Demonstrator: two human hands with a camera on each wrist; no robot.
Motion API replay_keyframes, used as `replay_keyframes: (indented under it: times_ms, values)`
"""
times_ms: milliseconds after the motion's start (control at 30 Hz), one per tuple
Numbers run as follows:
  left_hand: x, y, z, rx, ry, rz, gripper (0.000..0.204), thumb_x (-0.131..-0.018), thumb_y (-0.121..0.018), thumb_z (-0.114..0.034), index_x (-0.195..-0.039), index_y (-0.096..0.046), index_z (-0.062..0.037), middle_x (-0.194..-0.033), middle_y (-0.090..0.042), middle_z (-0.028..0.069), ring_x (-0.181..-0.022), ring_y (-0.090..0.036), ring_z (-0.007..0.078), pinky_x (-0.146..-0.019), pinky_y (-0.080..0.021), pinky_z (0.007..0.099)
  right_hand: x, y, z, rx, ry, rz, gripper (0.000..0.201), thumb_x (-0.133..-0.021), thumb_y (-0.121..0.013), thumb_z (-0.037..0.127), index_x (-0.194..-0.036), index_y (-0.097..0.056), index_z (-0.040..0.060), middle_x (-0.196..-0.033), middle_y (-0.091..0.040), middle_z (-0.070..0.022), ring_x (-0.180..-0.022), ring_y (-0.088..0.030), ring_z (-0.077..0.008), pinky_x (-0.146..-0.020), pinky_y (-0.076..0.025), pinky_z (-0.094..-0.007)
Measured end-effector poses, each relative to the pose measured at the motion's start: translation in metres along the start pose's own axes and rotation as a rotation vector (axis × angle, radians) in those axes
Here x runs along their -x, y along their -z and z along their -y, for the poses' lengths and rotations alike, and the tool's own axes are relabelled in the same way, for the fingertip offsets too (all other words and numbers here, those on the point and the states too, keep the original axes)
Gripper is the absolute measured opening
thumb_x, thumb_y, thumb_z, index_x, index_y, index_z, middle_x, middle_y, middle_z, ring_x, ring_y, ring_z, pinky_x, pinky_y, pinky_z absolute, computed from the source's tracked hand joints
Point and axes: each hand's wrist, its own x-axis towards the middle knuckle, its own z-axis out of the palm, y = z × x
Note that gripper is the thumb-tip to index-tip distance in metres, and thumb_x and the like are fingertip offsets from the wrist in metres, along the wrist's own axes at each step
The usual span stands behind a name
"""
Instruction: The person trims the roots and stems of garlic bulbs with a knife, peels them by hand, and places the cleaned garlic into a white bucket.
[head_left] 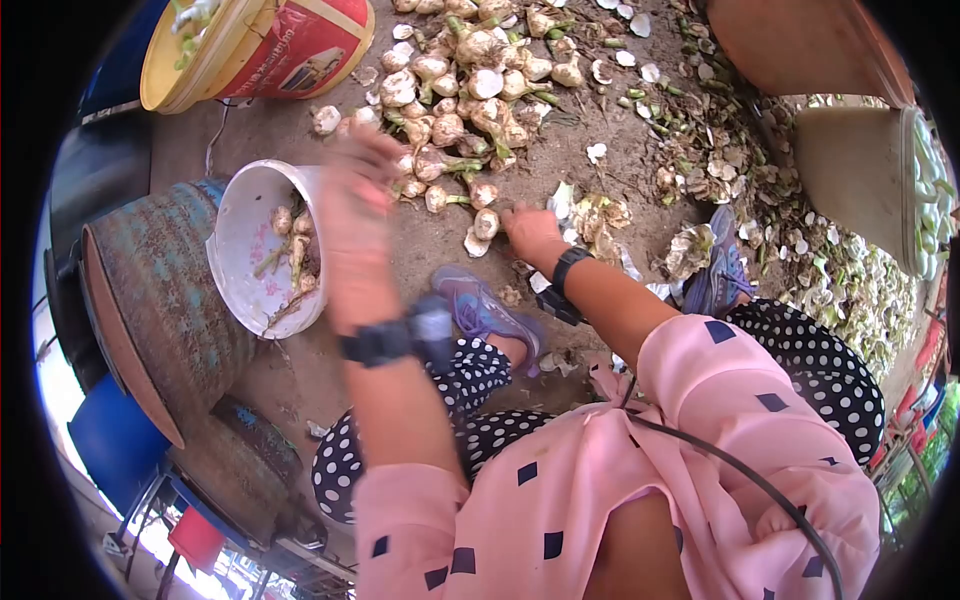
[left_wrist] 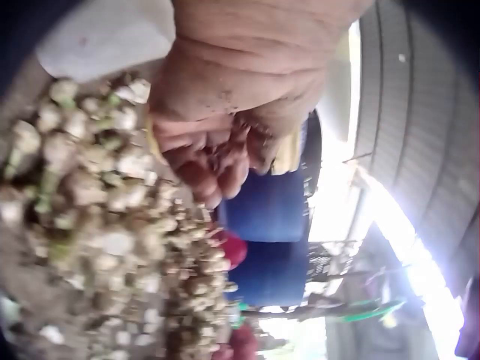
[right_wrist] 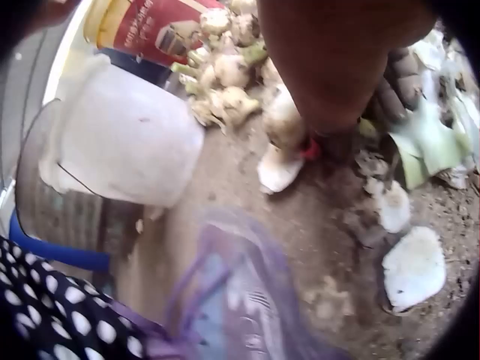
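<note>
ok so the garlic bulb [head_left: 486,223] is sitting at 9 o'clock from the right hand [head_left: 534,236], just off its fingertips; not making out its long axis; can't tell that grip; left hand [head_left: 362,205] is hovering farther away, fingers half curling, contents unclear

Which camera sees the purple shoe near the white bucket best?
The head view: the purple shoe shows nearly whole and clearer. Right wrist view: big, but blurry and cut off. Left wrist view: no shoe.
</note>
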Motion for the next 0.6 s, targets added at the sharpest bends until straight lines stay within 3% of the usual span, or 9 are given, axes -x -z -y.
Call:
replay_keyframes:
  times_ms: [33, 67, 133, 167, 300, 333, 367, 433, 600]
  values:
    - [0.023, -0.015, 0.025, -0.116, 0.256, -0.019, 0.026, -0.082, -0.061, -0.016, -0.103, -0.059, -0.0011, -0.085, -0.065, 0.0095, -0.078, -0.061, 0.0142, -0.066, -0.047, 0.0235, 0.001, -0.007, -0.005, 0.057, -0.042, -0.076, 0.037, -0.074, -0.070, 0.030, -0.100, -0.061, 0.0069, -0.106, -0.064, -0.0107, -0.100, -0.062, -0.0222, -0.074, -0.050, -0.0375]
    - [0.043, -0.026, 0.054, -0.400, 0.402, -0.113, 0.039, -0.077, -0.063, -0.011, -0.114, -0.058, -0.0039, -0.097, -0.065, 0.0126, -0.089, -0.060, 0.0200, -0.079, -0.048, 0.0293, 0.002, -0.013, -0.012, 0.018, -0.027, -0.132, 0.041, -0.072, -0.071, 0.031, -0.102, -0.058, 0.0073, -0.098, -0.065, -0.0150, -0.094, -0.063, -0.0257, -0.073, -0.050, -0.0393]
    - [0.063, 0.000, 0.133, -1.038, 0.290, 0.087, 0.056, -0.071, -0.066, -0.007, -0.125, -0.052, -0.0053, -0.115, -0.060, 0.0140, -0.104, -0.057, 0.0259, -0.092, -0.043, 0.0351, 0.019, 0.015, -0.019, -0.061, -0.025, -0.063, 0.040, -0.071, -0.071, 0.030, -0.102, -0.058, 0.0082, -0.092, -0.065, -0.0163, -0.090, -0.064, -0.0282, -0.072, -0.050, -0.0404]
    - [0.072, 0.004, 0.150, -1.058, 0.316, 0.177, 0.068, -0.069, -0.070, -0.005, -0.132, -0.046, -0.0074, -0.123, -0.054, 0.0139, -0.114, -0.051, 0.0276, -0.101, -0.036, 0.0372, 0.029, 0.031, -0.022, -0.152, -0.021, 0.000, 0.039, -0.071, -0.071, 0.029, -0.101, -0.058, 0.0090, -0.086, -0.065, -0.0176, -0.087, -0.064, -0.0306, -0.071, -0.050, -0.0414]
    - [0.092, -0.021, 0.146, -0.575, 0.509, 0.407, 0.073, -0.072, -0.067, 0.004, -0.138, -0.038, -0.0077, -0.126, -0.052, 0.0097, -0.114, -0.050, 0.0197, -0.096, -0.040, 0.0308, 0.078, 0.089, -0.054, -0.376, 0.002, -0.170, 0.035, -0.069, -0.071, 0.027, -0.098, -0.060, 0.0098, -0.083, -0.065, -0.0190, -0.083, -0.063, -0.0349, -0.069, -0.049, -0.0430]
    - [0.096, -0.029, 0.142, -0.351, 0.568, 0.431, 0.072, -0.073, -0.067, 0.005, -0.137, -0.038, -0.0077, -0.125, -0.052, 0.0076, -0.111, -0.052, 0.0172, -0.094, -0.042, 0.0291, 0.090, 0.100, -0.066, -0.578, 0.003, -0.234, 0.031, -0.069, -0.069, 0.020, -0.096, -0.061, 0.0087, -0.083, -0.065, -0.0176, -0.078, -0.063, -0.0321, -0.069, -0.048, -0.0415]
    - [0.100, -0.039, 0.140, -0.360, 0.557, 0.455, 0.072, -0.073, -0.067, 0.005, -0.137, -0.038, -0.0077, -0.125, -0.052, 0.0076, -0.111, -0.052, 0.0172, -0.094, -0.042, 0.0291, 0.102, 0.109, -0.074, -0.863, -0.025, -0.227, 0.023, -0.073, -0.065, 0.011, -0.094, -0.060, 0.0053, -0.082, -0.065, -0.0124, -0.072, -0.062, -0.0241, -0.065, -0.048, -0.0356]
    - [0.108, -0.062, 0.134, -0.223, 0.329, 0.427, 0.067, -0.074, -0.068, 0.006, -0.134, -0.041, -0.0075, -0.121, -0.053, 0.0042, -0.107, -0.053, 0.0139, -0.090, -0.044, 0.0261, 0.130, 0.127, -0.080, -1.442, -0.069, -0.192, 0.019, -0.076, -0.061, 0.004, -0.095, -0.059, 0.0022, -0.081, -0.063, -0.0062, -0.069, -0.060, -0.0165, -0.062, -0.048, -0.0306]
    - [0.150, -0.123, 0.081, -0.189, 0.063, 0.438, 0.065, -0.076, -0.070, 0.000, -0.133, -0.041, -0.0055, -0.121, -0.051, 0.0047, -0.110, -0.050, 0.0149, -0.094, -0.043, 0.0280, 0.186, 0.155, -0.060, -1.752, -0.051, -0.340, 0.025, -0.082, -0.069, 0.020, -0.099, -0.059, 0.0044, -0.081, -0.061, -0.0009, -0.068, -0.057, -0.0079, -0.059, -0.048, -0.0240]
